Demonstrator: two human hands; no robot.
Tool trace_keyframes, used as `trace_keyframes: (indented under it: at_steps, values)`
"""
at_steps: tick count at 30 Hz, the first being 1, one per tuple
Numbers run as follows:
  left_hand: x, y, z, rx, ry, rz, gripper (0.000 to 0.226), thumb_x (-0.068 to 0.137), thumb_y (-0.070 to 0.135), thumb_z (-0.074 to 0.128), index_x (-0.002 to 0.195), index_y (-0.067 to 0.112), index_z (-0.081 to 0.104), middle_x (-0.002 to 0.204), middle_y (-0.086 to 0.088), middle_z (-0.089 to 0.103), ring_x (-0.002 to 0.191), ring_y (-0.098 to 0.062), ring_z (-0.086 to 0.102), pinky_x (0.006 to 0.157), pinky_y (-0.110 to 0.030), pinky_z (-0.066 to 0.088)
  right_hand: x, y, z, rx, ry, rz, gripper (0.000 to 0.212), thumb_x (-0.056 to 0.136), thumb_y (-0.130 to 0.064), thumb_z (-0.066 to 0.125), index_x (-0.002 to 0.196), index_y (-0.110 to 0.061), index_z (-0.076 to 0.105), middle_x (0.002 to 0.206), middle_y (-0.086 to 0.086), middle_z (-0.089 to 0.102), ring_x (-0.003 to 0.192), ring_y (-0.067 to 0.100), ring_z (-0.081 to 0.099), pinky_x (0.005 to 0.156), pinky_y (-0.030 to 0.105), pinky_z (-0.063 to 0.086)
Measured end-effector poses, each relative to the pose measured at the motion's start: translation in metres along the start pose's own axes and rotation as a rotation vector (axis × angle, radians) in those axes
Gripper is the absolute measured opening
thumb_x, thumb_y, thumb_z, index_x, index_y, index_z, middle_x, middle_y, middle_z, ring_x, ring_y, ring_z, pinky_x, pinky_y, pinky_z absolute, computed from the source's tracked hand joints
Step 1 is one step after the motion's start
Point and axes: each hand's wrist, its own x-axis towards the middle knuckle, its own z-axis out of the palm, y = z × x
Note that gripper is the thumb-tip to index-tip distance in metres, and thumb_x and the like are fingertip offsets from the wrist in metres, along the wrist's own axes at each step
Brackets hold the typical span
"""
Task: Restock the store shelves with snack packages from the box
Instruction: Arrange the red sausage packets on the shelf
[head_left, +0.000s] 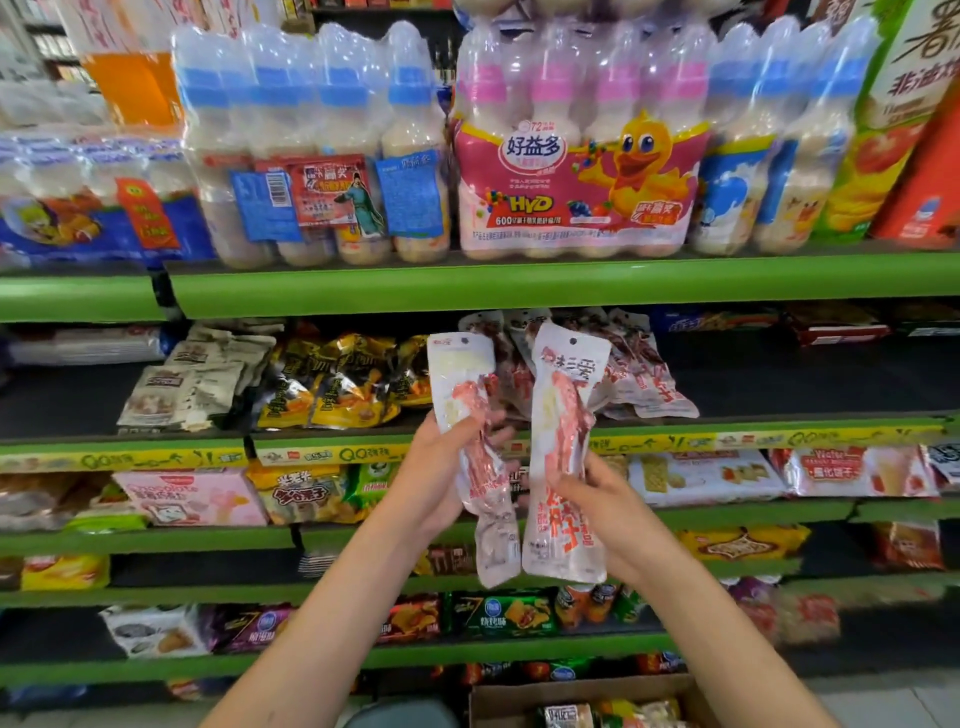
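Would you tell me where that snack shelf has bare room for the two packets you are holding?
Bare dark shelf lies right of the matching packet pile, under the red boxes. Another gap sits left of the grey packs. The middle is crowded with yellow bags. Left hand and right hand each hold a packet.

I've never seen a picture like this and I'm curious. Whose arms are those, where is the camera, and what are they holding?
The camera sits on a person's head and looks forward and down, so you see their own two bare arms reaching out. There is no robot. The left hand grips one long white snack packet, and the right hand grips another long packet with red writing. Both are held upright in front of green store shelves. More packets like these lie on the shelf just behind. Big packs of drink bottles stand on the shelf above. At the bottom edge is an open cardboard box with more snacks inside.
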Motion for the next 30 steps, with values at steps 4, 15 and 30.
trace_keyframes:
  at_steps: [4, 15, 30]
  values:
    - [0.002, -0.005, 0.004, -0.021, 0.122, -0.043, 0.026, 0.101, 0.022, 0.054, 0.12, 0.004, 0.054, 0.082, -0.011, 0.067, 0.064, -0.023, 0.066, 0.058, -0.039, 0.057, -0.017, -0.001, -0.019, 0.197, -0.009, 0.05, 0.046, 0.086, -0.025, 0.067, 0.131, -0.025, 0.055, 0.117, 0.009, 0.073, 0.108, 0.029, 0.07, 0.095, 0.05, 0.053]
    - [-0.001, -0.018, 0.017, 0.207, 0.09, -0.149, 0.025, 0.095, 0.021, 0.065, 0.12, 0.02, 0.063, 0.091, -0.001, 0.077, 0.074, -0.018, 0.073, 0.062, -0.028, 0.056, -0.035, 0.004, -0.038, 0.116, -0.079, 0.033, 0.036, 0.099, -0.021, 0.058, 0.133, -0.027, 0.051, 0.118, 0.011, 0.073, 0.107, 0.029, 0.071, 0.079, 0.036, 0.06]
    - [-0.008, -0.017, 0.016, 0.177, 0.139, -0.123, 0.05, 0.083, 0.065, 0.056, 0.115, 0.028, 0.069, 0.109, 0.001, 0.077, 0.099, -0.019, 0.075, 0.067, -0.029, 0.061, -0.033, 0.014, -0.049, 0.036, -0.081, 0.081, 0.057, 0.086, -0.068, 0.042, 0.133, -0.036, 0.05, 0.118, 0.006, 0.073, 0.109, 0.023, 0.07, 0.085, 0.037, 0.057]
